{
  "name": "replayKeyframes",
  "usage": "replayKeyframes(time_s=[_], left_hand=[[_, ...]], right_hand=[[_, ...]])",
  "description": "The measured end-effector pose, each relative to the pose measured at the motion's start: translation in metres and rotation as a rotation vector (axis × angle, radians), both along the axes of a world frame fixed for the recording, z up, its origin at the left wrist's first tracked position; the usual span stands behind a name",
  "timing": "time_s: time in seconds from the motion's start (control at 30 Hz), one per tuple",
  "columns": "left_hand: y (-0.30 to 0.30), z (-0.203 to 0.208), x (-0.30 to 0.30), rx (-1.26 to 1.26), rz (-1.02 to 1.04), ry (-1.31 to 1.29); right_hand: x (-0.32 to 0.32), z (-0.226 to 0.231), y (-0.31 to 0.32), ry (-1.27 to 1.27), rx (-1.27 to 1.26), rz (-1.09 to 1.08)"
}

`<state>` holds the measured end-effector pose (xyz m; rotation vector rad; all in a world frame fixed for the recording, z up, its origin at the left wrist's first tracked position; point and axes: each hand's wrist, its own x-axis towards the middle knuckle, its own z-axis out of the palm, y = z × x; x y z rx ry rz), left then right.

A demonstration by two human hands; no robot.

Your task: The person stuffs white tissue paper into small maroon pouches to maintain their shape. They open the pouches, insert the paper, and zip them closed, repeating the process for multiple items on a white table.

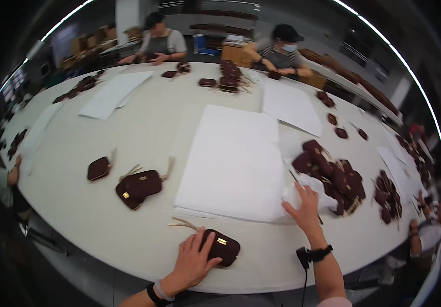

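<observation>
Near the table's front edge, my left hand (pixel 192 259) grips the left side of a small dark maroon zip pouch (pixel 224 249), its fingers on top and its thumb along the lower edge. The pouch bears a gold-coloured plate, and a pale strap trails from its far left side. My right hand (pixel 305 209) is over crumpled white paper (pixel 324 197), with thumb and fingers spread apart. A thin dark stick (pixel 292 174) passes by the fingertips and shows again beside the wrist; the part between is hidden. Right of that hand lies a heap of maroon pouches (pixel 343 179).
A stack of white sheets (pixel 230 163) lies in front of me. To its left are two overlapping pouches (pixel 138 189) and a single pouch (pixel 98 168). More pouches (pixel 229 77) and sheets (pixel 292 105) lie farther off. Other people sit around the table (pixel 128 123). A cable (pixel 305 276) hangs from my right wristband.
</observation>
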<state>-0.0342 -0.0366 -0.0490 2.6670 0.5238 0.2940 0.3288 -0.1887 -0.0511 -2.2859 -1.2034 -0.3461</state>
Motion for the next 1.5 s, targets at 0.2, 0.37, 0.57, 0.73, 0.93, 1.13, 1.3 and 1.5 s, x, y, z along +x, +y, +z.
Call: replayKeyframes(time_s=[0.2,0.37,0.57,0.73,0.93,1.13,1.3,1.5], left_hand=[[-0.001,-0.037,0.021,-0.080,-0.011,-0.177],[-0.004,-0.055,0.003,-0.170,0.047,-0.200],[0.006,-0.046,-0.009,-0.052,0.091,-0.215],[0.016,-0.043,-0.002,-0.009,0.098,-0.230],[0.020,-0.029,-0.010,-0.098,0.105,-0.255],[0.018,-0.030,-0.007,-0.208,0.123,-0.314],[0.021,-0.037,-0.014,-0.209,0.096,-0.335],[0.020,-0.033,-0.022,-0.178,0.130,-0.312]], right_hand=[[-0.113,0.029,-0.006,0.116,-0.050,0.461],[-0.180,0.030,0.012,-0.006,-0.243,0.782],[-0.162,0.046,0.018,0.098,-0.159,0.656],[-0.184,0.014,0.037,-0.071,-0.194,0.728],[-0.154,0.044,0.054,0.249,-0.078,0.666],[-0.185,0.035,0.054,-0.149,-0.264,0.772],[-0.155,0.036,0.073,0.462,-0.264,0.721],[-0.177,0.062,0.042,-0.026,0.046,0.657]])
